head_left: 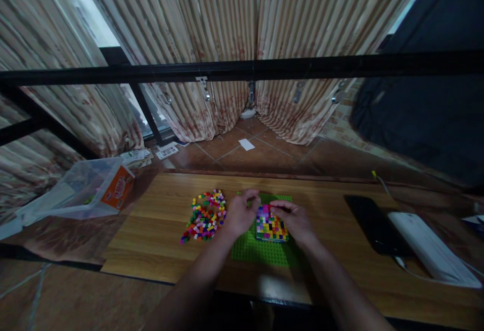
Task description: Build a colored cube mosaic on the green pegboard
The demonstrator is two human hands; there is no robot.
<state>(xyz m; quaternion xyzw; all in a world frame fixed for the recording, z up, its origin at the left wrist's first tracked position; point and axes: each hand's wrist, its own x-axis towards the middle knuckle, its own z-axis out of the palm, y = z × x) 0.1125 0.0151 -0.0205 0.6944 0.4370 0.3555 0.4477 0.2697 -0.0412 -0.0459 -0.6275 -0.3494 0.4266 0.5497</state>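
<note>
A green studded baseplate [245,250] lies on the wooden table. On it stands a block of small multicoloured building bricks [273,227], with pink bricks along its far left part. My right hand [295,218] reaches in from the right, thumb and forefinger pinched on a small reddish brick at the block's far edge. My left hand [242,212] hovers over the plate's left side, close to the block. Its fingers are curled together, and whatever may be between their tips is too small to make out. Loose bricks [206,216] lie in a pile left of the plate.
A black phone [372,222] and a white power strip [431,248] with cables lie on the table's [151,230] right. At left on the floor sits a clear plastic bin [86,185] with an orange label. A black rail [227,70] crosses before the curtains [219,18].
</note>
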